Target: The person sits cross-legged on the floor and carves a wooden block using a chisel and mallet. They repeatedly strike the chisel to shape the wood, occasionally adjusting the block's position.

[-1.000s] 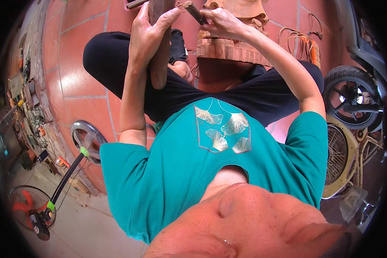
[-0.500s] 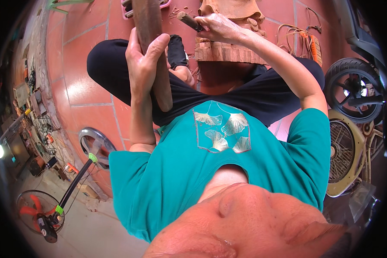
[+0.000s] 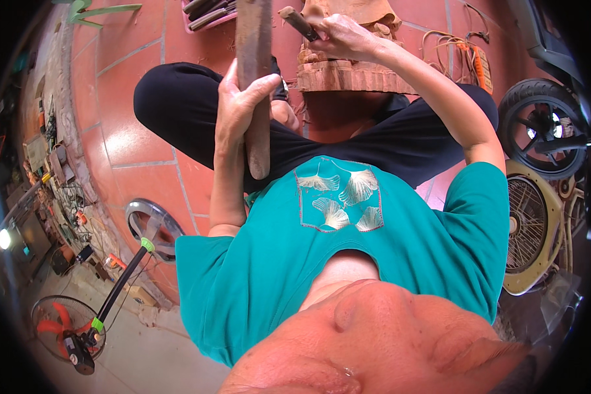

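Observation:
My left hand (image 3: 235, 108) is wrapped round a long wooden mallet (image 3: 255, 62), held upright over my left leg with the thumb across it. In my right hand (image 3: 348, 38) is a chisel (image 3: 297, 22). Its wooden handle end points left toward the mallet, with a gap between the two. The chisel's blade is hidden by my fingers. My right hand is at the left part of a carved block of wood (image 3: 354, 77), which stands in front of me on the floor and has a rough, notched lower edge.
A pink tray (image 3: 210, 23) of several hand tools lies beyond the mallet. Orange power strip (image 3: 482, 69) and tangled cords lie right of the block. A wheel (image 3: 542, 128) and a fan (image 3: 528, 226) stand at right. Another fan (image 3: 65, 328) with a round base is at left.
The mallet and my left hand have shifted right and slightly down, and the mallet stands more upright. My right hand with the chisel has moved slightly right.

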Demonstrator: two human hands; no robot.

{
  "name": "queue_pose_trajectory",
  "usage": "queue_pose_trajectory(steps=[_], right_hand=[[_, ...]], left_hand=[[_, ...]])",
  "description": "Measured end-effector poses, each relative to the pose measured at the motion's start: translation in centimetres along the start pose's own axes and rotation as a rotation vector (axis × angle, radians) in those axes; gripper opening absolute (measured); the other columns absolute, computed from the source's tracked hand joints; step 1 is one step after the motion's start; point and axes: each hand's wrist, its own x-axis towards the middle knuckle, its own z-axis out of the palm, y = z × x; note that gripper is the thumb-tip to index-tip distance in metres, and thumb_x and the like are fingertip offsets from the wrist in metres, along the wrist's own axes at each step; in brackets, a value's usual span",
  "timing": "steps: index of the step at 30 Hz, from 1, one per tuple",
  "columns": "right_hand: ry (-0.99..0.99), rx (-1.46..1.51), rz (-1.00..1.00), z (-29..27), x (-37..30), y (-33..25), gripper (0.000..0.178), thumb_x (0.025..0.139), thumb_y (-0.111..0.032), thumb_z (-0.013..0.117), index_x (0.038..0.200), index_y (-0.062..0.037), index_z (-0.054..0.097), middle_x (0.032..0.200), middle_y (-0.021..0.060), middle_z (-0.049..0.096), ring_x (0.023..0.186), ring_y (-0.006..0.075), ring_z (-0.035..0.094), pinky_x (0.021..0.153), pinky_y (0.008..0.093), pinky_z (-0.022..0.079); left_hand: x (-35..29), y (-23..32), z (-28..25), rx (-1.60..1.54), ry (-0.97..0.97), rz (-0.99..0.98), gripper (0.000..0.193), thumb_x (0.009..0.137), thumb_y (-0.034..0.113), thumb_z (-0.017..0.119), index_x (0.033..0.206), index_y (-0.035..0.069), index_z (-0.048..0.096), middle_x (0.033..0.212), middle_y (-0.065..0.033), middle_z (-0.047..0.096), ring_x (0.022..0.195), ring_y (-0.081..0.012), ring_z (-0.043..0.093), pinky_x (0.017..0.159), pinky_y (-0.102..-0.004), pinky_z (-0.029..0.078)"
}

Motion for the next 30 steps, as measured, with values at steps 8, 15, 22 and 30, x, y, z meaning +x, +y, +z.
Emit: queue_pose_trajectory(steps=[8, 15, 22, 30], right_hand=[[-0.004, 0.032, 0.024, -0.3, -1.1, -0.5, 0.03, 0.09, -0.022, 0.075, 0.111, -0.0066, 0.06, 0.076, 0.0191, 0.065, 0.078, 0.0413, 0.067, 0.071, 0.0502, 0.05], [0.046, 0.068, -0.022, 0.0, -1.1, -0.6, 0.03, 0.089, -0.02, 0.077, 0.111, -0.0068, 0.06, 0.077, 0.0193, 0.065, 0.077, 0.0407, 0.068, 0.07, 0.0504, 0.05], [-0.002, 0.042, 0.016, -0.1, -0.8, -1.0, 0.03, 0.089, -0.022, 0.076, 0.11, -0.0076, 0.06, 0.076, 0.0174, 0.065, 0.077, 0.0405, 0.068, 0.07, 0.0503, 0.05], [0.021, 0.04, 0.016, 0.3, -0.5, -0.3, 0.03, 0.089, -0.023, 0.076, 0.109, -0.0076, 0.06, 0.074, 0.0165, 0.064, 0.076, 0.0398, 0.069, 0.069, 0.05, 0.051]], left_hand=[[-0.6, 2.5, 0.9, -0.002, 0.067, 0.152, 0.055, 0.092, 0.019, 0.069, 0.139, -0.004, 0.051, 0.072, -0.0048, 0.057, 0.051, -0.0116, 0.054, 0.047, -0.0239, 0.045], [0.2, 1.0, 0.4, 0.285, -0.07, -0.014, 0.042, 0.086, 0.022, 0.077, 0.116, 0.0, 0.06, 0.091, -0.0067, 0.066, 0.079, -0.012, 0.063, 0.071, -0.0279, 0.052], [-0.7, 3.5, 1.0, 0.062, 0.089, 0.124, 0.039, 0.086, 0.023, 0.076, 0.112, 0.0, 0.059, 0.073, -0.0029, 0.058, 0.053, -0.01, 0.054, 0.047, -0.0253, 0.045], [0.1, 1.2, 0.4, 0.344, -0.061, 0.01, 0.043, 0.087, 0.024, 0.077, 0.118, -0.001, 0.06, 0.088, -0.004, 0.063, 0.071, -0.0114, 0.06, 0.06, -0.0279, 0.051]])
